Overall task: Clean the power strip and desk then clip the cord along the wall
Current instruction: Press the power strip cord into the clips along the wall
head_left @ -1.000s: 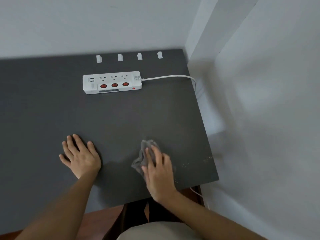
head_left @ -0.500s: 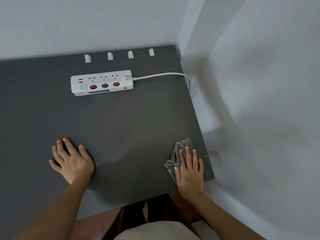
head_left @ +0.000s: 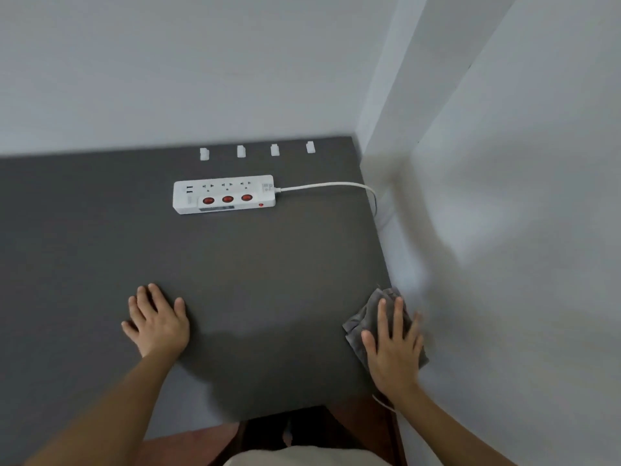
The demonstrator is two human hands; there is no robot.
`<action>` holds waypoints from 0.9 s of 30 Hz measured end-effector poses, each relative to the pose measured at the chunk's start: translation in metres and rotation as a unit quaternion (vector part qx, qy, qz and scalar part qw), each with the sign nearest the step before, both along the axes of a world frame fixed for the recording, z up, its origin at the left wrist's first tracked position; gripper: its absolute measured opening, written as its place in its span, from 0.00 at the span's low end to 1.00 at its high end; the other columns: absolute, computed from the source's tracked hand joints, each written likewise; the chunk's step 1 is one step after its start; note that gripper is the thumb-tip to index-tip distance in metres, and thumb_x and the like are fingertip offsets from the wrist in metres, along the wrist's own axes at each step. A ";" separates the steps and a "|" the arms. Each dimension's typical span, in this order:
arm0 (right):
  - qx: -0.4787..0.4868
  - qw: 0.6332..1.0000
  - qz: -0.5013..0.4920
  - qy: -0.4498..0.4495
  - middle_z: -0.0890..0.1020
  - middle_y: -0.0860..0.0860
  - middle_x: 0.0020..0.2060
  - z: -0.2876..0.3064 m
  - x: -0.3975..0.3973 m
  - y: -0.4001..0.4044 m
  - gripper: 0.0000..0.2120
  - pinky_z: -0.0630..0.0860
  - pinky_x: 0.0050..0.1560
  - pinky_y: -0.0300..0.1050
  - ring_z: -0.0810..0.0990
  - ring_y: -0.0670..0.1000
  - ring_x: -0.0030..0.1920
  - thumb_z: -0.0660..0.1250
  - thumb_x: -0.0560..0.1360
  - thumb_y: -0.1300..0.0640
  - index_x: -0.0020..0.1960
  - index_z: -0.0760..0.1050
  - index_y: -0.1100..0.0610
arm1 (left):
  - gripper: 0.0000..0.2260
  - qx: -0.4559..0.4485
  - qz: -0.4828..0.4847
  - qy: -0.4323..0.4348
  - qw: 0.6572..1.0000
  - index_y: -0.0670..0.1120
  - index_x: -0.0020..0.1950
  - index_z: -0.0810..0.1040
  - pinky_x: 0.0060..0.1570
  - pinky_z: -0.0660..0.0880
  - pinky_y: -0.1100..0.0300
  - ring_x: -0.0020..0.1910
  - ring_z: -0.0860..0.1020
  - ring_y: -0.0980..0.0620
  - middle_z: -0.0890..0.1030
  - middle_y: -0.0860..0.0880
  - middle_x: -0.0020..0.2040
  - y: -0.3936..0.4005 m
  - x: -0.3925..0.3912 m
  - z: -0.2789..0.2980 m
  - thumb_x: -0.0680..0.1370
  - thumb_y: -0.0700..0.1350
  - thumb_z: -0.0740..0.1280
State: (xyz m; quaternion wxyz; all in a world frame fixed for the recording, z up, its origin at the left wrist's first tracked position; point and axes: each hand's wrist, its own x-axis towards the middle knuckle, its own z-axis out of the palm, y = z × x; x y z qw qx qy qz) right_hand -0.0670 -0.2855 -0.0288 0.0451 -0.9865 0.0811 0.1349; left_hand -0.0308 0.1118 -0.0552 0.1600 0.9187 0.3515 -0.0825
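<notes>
Cloth (head_left: 368, 319) position at this moment: pressed flat under my right hand (head_left: 393, 344) at the near right corner of the dark counter (head_left: 268, 280), with its outer edge hanging past the counter's right side. The fingers (head_left: 398, 312) of that hand were spread and extended, pinning the cloth by downward pressure and gripping nothing. My left hand (head_left: 158, 324) lay palm down on the bare counter, well apart from the cloth, fingers splayed and holding nothing.

The power strip (head_left: 224, 195) sat toward the back of the counter, parallel to the wall (head_left: 168, 79). Its cord (head_left: 329, 186) ran right, curved over the counter's edge and dropped out of sight. Four white clips (head_left: 257, 151) stood in a row just beside the wall, none of them holding the cord.

I judged the desk wipe to be in hand and the clipping not yet begun.

Hazards noted:
- A wipe carried further right would probably push the cloth off the edge, since only pressure retained it.
- A stroke toward the back could catch the loose cord and drag the strip out of line.
- The strip's red switches and small indicator appeared lit; a damp cloth there would be a risk.
</notes>
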 end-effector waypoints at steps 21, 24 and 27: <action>-0.037 0.987 0.131 0.083 0.55 0.61 0.75 0.030 0.322 0.069 0.21 0.54 0.72 0.62 0.50 0.67 0.74 0.53 0.81 0.46 0.73 0.57 0.44 | 0.31 -0.091 -0.464 -0.013 0.881 0.44 0.78 0.51 0.76 0.50 0.43 0.79 0.46 0.44 0.49 0.43 0.80 -0.107 0.240 0.084 0.79 0.46 0.62; -0.079 0.978 0.183 0.054 0.72 0.59 0.60 0.022 0.340 0.070 0.08 0.62 0.65 0.58 0.66 0.63 0.64 0.53 0.81 0.52 0.57 0.69 0.50 | 0.30 -0.144 -0.460 -0.015 0.876 0.41 0.78 0.49 0.77 0.51 0.46 0.79 0.48 0.42 0.50 0.41 0.79 -0.116 0.253 0.075 0.79 0.39 0.60; -0.038 0.969 0.231 0.075 0.73 0.52 0.40 0.029 0.348 0.083 0.08 0.69 0.52 0.54 0.74 0.58 0.46 0.53 0.81 0.55 0.44 0.65 0.49 | 0.32 -0.185 -0.439 -0.024 0.879 0.39 0.78 0.48 0.77 0.52 0.48 0.79 0.49 0.42 0.51 0.39 0.79 -0.111 0.259 0.068 0.77 0.33 0.59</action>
